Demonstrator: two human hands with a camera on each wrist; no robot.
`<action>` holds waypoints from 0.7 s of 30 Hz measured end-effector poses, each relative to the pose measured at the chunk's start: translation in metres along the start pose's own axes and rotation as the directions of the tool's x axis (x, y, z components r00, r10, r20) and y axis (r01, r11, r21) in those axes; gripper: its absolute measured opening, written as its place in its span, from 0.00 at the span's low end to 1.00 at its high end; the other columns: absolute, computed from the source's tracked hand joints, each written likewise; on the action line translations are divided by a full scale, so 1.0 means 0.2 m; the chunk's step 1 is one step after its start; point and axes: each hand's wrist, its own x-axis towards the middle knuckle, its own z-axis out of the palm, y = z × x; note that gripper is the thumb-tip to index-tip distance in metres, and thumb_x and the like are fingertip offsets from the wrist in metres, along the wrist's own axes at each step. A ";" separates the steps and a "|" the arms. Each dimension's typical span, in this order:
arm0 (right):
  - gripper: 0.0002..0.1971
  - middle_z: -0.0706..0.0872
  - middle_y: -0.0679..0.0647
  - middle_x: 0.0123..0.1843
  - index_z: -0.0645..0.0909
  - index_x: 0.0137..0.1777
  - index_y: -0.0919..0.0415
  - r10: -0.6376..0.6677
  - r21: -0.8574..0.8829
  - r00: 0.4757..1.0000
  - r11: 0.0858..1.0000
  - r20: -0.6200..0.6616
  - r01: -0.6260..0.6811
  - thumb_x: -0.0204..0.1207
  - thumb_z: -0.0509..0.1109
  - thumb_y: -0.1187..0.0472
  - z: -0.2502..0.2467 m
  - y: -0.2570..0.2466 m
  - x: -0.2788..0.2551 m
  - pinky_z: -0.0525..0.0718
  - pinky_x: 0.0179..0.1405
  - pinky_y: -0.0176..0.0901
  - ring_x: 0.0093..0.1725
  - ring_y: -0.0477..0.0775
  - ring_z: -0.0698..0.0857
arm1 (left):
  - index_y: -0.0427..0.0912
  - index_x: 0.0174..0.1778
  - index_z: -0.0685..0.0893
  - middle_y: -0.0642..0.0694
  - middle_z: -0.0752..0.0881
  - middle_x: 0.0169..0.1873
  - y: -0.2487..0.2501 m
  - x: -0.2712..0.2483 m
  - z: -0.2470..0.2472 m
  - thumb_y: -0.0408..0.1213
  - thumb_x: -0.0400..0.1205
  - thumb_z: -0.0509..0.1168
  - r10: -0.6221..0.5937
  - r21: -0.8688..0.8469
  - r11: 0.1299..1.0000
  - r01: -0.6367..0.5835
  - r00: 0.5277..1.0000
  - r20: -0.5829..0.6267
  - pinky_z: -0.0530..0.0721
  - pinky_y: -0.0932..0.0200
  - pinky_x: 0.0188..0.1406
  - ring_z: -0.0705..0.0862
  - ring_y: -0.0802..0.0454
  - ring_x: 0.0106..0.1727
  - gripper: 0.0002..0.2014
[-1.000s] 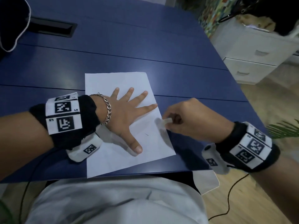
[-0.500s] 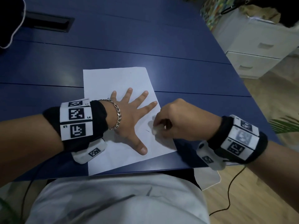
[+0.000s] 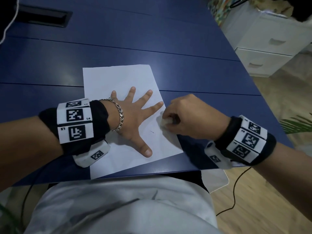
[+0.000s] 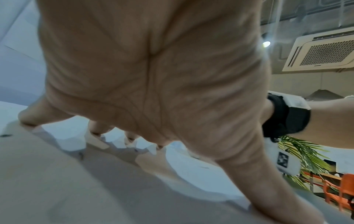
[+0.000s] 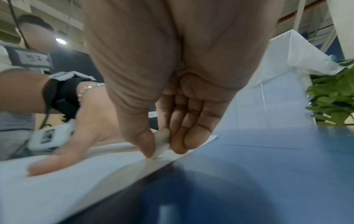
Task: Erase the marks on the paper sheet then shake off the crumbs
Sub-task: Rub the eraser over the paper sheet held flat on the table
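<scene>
The sheet [image 3: 121, 78] lies at the table's [image 3: 185, 48] near edge. At 9 o'clock the left hand [image 3: 133, 119] presses it, fingers splayed flat. At 3 the right hand [image 3: 187, 119], pinching the eraser [image 3: 164, 123], has slid inward onto the paper: rubbing is underway, one mark [image 3: 152, 132] remains.

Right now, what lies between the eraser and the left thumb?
Bare white paper sheet with one short dark pencil mark, seen in the head view.

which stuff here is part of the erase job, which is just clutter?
In the job:
paper sheet
eraser, pinched by right hand
left hand, pressing the sheet flat
pencil mark

Lying about:
white drawer unit
black cable slot
floor cable
</scene>
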 end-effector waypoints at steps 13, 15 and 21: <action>0.06 0.79 0.44 0.35 0.89 0.43 0.51 -0.048 -0.013 0.997 0.999 0.053 0.048 0.76 0.71 0.54 0.02 -0.03 -0.05 0.82 0.37 0.48 0.34 0.49 0.78 | 0.75 0.75 0.13 0.56 0.11 0.79 0.01 -0.01 -0.01 0.89 0.46 0.70 -0.011 0.028 1.000 0.011 1.000 0.030 0.42 0.08 0.77 0.19 0.29 0.85 0.80; 0.05 0.83 0.45 0.35 0.90 0.44 0.50 -0.001 0.028 1.000 1.000 0.009 0.001 0.76 0.73 0.55 0.00 0.03 -0.03 0.84 0.38 0.48 0.34 0.48 0.80 | 0.75 0.74 0.13 0.57 0.10 0.79 0.01 0.00 -0.02 0.89 0.45 0.69 0.002 0.032 0.999 -0.003 1.000 0.028 0.40 0.08 0.77 0.19 0.30 0.85 0.80; 0.04 0.82 0.41 0.34 0.89 0.44 0.49 0.008 0.104 0.999 0.995 -0.041 -0.004 0.78 0.75 0.52 0.01 0.03 -0.03 0.83 0.38 0.43 0.34 0.44 0.81 | 0.73 0.79 0.17 0.53 0.14 0.82 -0.09 0.00 -0.10 0.85 0.51 0.75 0.122 0.159 0.980 -0.119 0.992 -0.013 0.30 0.19 0.82 0.19 0.32 0.85 0.79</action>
